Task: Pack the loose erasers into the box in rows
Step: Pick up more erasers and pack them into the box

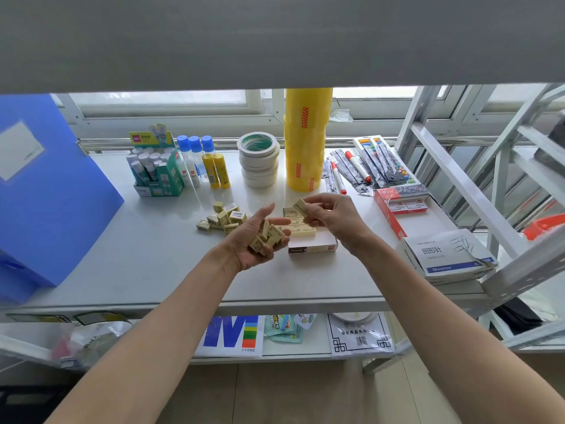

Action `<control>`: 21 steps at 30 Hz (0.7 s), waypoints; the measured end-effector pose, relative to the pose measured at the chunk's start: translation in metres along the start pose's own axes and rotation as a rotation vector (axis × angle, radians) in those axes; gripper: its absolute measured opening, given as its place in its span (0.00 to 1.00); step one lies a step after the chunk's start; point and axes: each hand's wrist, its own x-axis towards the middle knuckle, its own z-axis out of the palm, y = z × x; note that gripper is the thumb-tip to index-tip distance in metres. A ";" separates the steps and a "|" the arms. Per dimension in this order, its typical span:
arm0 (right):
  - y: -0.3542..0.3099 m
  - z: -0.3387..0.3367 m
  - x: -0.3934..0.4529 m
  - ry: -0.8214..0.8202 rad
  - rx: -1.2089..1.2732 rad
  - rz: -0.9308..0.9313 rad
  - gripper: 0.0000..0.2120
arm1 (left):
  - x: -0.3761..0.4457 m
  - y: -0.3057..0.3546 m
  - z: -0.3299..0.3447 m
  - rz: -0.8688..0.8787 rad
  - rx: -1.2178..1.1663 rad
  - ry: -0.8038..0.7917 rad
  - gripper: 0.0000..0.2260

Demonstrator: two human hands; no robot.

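Observation:
A small open eraser box point(312, 246) lies on the white shelf, with a row of cream erasers point(301, 228) packed along its left side. My left hand point(255, 240) is cupped palm up just left of the box and holds several loose erasers point(269, 235). Above the box's far end, my right hand point(331, 217) pinches a single eraser point(301, 206) between thumb and fingers. A pile of loose erasers point(223, 218) lies on the shelf to the left of my left hand.
Behind stand a glue-stick display box point(156, 172), glue bottles point(201, 163), stacked tape rolls point(259, 160) and a tall yellow tape stack point(305, 139). Markers and pens point(360, 169), a red box point(403, 206) and a paper-clip box point(446, 255) lie right. A blue folder point(46, 191) leans left.

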 end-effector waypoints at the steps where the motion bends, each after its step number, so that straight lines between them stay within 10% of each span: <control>1: 0.000 -0.001 -0.001 0.002 0.026 0.008 0.08 | 0.001 0.000 0.002 0.005 0.003 0.016 0.18; 12: 0.009 -0.013 -0.005 -0.039 -0.123 -0.003 0.06 | 0.006 0.002 0.037 0.204 0.401 0.263 0.13; 21: 0.016 -0.027 0.000 0.102 -0.805 -0.209 0.09 | 0.014 -0.005 0.033 0.398 0.735 0.487 0.11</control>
